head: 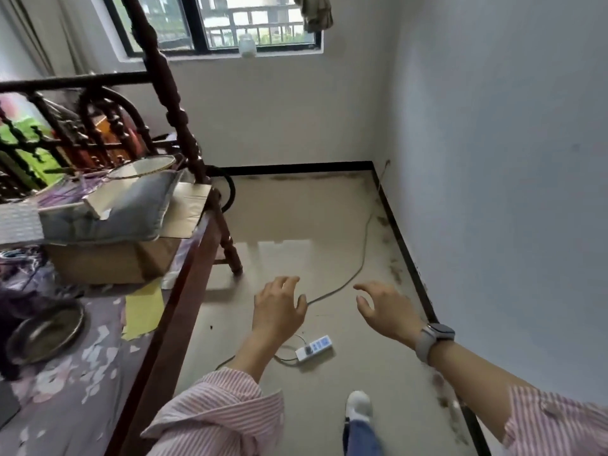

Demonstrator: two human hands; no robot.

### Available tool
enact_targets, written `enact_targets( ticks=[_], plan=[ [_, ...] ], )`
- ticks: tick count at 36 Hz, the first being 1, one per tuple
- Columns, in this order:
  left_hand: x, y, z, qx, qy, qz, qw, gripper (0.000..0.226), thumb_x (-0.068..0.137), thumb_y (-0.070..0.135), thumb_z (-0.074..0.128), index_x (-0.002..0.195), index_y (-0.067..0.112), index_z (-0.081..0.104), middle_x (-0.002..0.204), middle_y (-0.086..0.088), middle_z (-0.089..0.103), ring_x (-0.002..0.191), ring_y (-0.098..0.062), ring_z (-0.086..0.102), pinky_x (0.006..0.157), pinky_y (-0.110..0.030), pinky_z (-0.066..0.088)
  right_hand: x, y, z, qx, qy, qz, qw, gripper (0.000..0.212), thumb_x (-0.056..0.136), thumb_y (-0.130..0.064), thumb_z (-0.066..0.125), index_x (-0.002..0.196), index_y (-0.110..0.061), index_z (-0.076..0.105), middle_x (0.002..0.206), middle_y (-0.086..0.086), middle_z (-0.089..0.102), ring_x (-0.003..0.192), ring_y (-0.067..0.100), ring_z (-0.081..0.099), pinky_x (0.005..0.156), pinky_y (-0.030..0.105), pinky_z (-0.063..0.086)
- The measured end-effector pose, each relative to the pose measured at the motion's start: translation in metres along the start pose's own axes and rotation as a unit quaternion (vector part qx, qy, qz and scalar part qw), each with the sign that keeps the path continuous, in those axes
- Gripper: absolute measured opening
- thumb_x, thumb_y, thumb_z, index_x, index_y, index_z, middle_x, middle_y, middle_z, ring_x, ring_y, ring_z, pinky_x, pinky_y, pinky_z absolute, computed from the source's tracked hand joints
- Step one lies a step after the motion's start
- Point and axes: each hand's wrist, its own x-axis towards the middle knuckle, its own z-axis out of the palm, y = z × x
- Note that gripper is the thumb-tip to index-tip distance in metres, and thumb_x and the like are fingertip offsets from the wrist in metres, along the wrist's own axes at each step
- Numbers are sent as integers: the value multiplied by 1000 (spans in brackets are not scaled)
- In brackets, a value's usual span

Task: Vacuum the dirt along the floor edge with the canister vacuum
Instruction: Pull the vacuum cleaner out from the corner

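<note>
Brown dirt [394, 273] lies in patches on the beige floor along the black baseboard [408, 251] of the right wall, and more dirt [296, 177] runs under the window wall. A black hose loop [230, 189] curls behind the bedpost; the canister vacuum itself is out of sight. My left hand [279, 306] and my right hand [385, 307] hover over the floor, both with fingers spread and nothing in them. A watch sits on my right wrist.
A white power strip [313, 347] lies on the floor below my hands, and a cord [362, 255] trails toward the right wall. A dark wooden bed [197, 258] piled with a cardboard box [108, 261], a cushion and a metal bowl [46, 334] fills the left. My shoe [359, 406] is below.
</note>
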Motion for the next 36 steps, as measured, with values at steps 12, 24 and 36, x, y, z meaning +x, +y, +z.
enact_targets(
  ticks=[12, 24, 36],
  plan=[
    [262, 45, 3, 22, -18, -15, 999, 44, 96, 34, 44, 138, 20, 45, 137, 1, 49, 124, -19, 46, 101, -31, 33, 263, 83, -76, -31, 13, -15, 999, 36, 96, -27, 45, 130, -18, 54, 133, 0, 55, 127, 19, 44, 102, 34, 35],
    [436, 0, 3, 48, -36, -101, 993, 44, 95, 34, 43, 137, 21, 44, 138, 0, 48, 124, -21, 45, 101, -33, 31, 464, 90, -79, -62, -27, -61, 996, 37, 96, -31, 45, 132, -23, 52, 135, -3, 52, 129, 18, 42, 102, 29, 33],
    [709, -77, -25, 15, -4, -132, 991, 44, 96, 34, 42, 138, 21, 43, 139, 0, 45, 126, -21, 43, 102, -33, 31, 749, 57, -101, -74, -77, -74, 992, 40, 99, -31, 39, 137, -23, 45, 140, -1, 47, 132, 19, 38, 104, 33, 32]
  ],
)
